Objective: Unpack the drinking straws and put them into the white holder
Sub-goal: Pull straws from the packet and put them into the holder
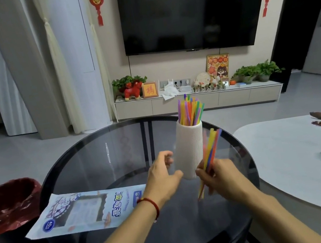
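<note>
A round dark glass table (97,153) is seen from above and behind two bare forearms. Near its far right part a ribbed white holder (190,150) stands upright, already filled with a spray of coloured straws (189,110) that rise above its rim.

A second bundle of straws (211,155) is pinched in the right hand (222,176), with the fingers and thumb curled around its lower half. The bundle's long axis is tilted, its lower ends pointing down towards the tabletop and its upper ends leaning up and to the right. Those upper ends are just beside the holder's right wall and below its rim, so the mouth of the holder lies above and slightly left of the bundle's tips. The right hand is therefore judged to be the one placed for the coming lift and drop into the holder.

The left hand (164,173) is held just beside the holder's left wall, fingers loosely curved and holding nothing; whether the wall is touched cannot be told.

The flattened straw packet (85,210) lies at the table's near left edge, apparently emptied. A bin with a red liner (8,206) stands on the floor to the left.
</note>
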The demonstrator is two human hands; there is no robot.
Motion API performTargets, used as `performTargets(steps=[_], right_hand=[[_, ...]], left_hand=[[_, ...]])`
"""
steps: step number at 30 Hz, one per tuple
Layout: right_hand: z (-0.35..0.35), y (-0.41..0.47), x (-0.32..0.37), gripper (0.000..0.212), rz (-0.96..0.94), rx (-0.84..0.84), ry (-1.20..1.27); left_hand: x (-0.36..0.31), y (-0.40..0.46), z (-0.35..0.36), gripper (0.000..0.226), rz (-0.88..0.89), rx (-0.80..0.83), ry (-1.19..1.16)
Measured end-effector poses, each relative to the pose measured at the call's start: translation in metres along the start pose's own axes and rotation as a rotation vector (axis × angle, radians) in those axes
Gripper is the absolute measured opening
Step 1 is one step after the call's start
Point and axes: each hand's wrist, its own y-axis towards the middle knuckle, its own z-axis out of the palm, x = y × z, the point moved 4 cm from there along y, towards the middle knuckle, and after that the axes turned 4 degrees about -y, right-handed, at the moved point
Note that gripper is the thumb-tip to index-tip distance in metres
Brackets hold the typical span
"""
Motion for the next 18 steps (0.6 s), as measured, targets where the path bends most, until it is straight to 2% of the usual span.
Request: performTargets(steps=[2,4,6,8,11,14,18], right_hand=[[-0.022,0.006,0.000,0.023,0.009,-0.134,0.074],[-0.060,0.017,0.002,0.020,0.013,-0.346,0.203],[-0.098,0.032,0.006,0.019,0.000,-0.506,0.376],[-0.122,0.048,0.011,0.020,-0.025,-0.558,0.496],[-0.133,0.074,0.017,0.020,-0.032,-0.535,0.460],[-0.124,0.097,0.020,0.022,-0.005,-0.444,0.230],[-0.094,0.113,0.032,0.026,-0.016,-0.286,-0.043]], left_hand=[[-0.018,0.023,-0.003,0.052,0.020,-0.019,0.017],[-0.040,0.048,0.000,0.067,0.020,-0.018,0.071],[-0.059,0.071,0.004,0.090,0.009,0.039,0.131],[-0.071,0.089,0.010,0.106,-0.021,0.157,0.100],[-0.080,0.106,0.020,0.098,-0.048,0.279,0.035],[-0.077,0.111,0.023,0.076,-0.019,0.171,0.030],[-0.069,0.111,0.025,0.074,-0.026,0.101,-0.017]])
